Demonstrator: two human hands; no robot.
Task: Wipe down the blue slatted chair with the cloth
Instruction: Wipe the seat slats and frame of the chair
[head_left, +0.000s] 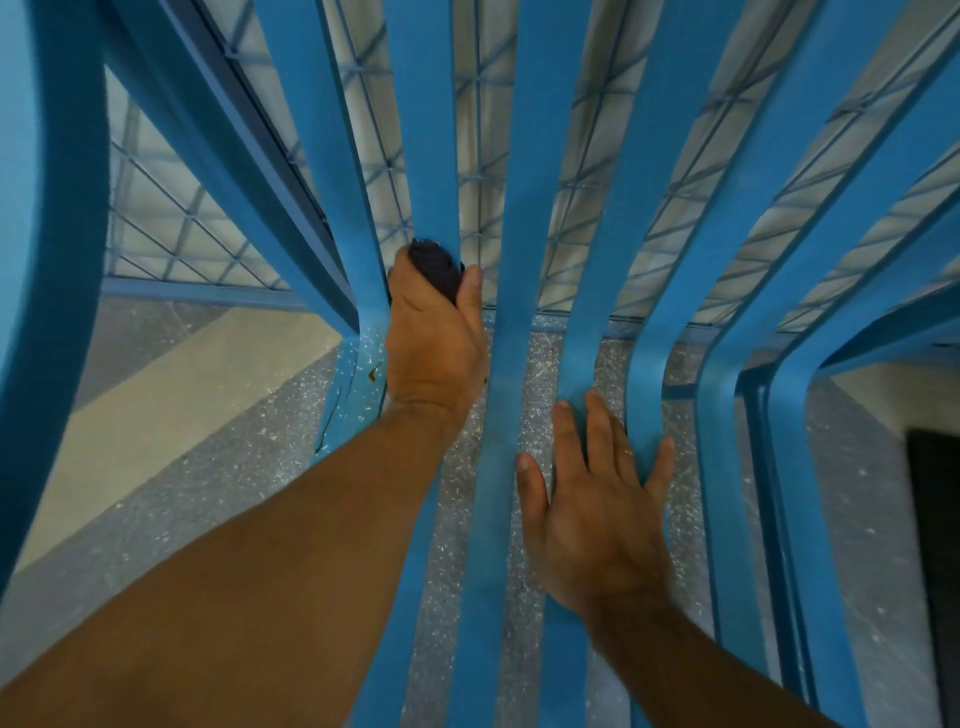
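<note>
The blue slatted chair (524, 218) fills the head view, its long slats bending from the seat up into the backrest. My left hand (434, 343) is closed around a dark bunched cloth (435, 267) and presses it on a slat just above the bend. My right hand (597, 499) lies flat, fingers spread, on the seat slats lower right, holding nothing. Most of the cloth is hidden inside my fist.
Speckled grey floor (550, 364) shows between the slats. A blue mesh grille (171, 228) stands behind the chair. The chair's broad blue armrest (57, 260) curves down the left. A pale sloped surface (171, 405) lies lower left, and a dark opening (935, 545) sits at the right edge.
</note>
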